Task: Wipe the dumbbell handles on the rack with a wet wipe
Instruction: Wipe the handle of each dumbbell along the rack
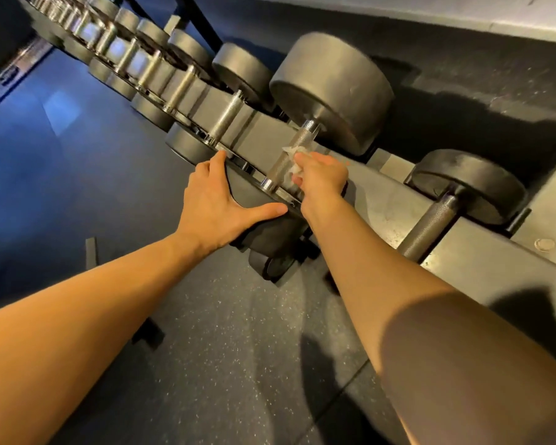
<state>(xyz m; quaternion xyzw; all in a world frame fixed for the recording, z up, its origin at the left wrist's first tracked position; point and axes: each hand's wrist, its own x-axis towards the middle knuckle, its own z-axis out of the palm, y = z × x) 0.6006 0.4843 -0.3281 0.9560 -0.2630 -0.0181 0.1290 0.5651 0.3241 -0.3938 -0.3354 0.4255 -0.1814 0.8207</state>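
**Wiping a dumbbell handle on the rack, head view.**
The rack (398,200) runs from upper left to lower right, and the centre dumbbell (331,88) lies across it. Both arms reach up from the bottom edge. The left hand (215,200), fingers straight and thumb splayed, presses on the near head (260,232). The right hand (321,178), fingers curled, pinches the wet wipe (294,163) against the knurled handle (288,152) at frame centre.

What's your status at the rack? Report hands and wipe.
Left hand open, braced on near dumbbell head. Right hand pinching wet wipe against that dumbbell's handle. Nothing blocking the handle.
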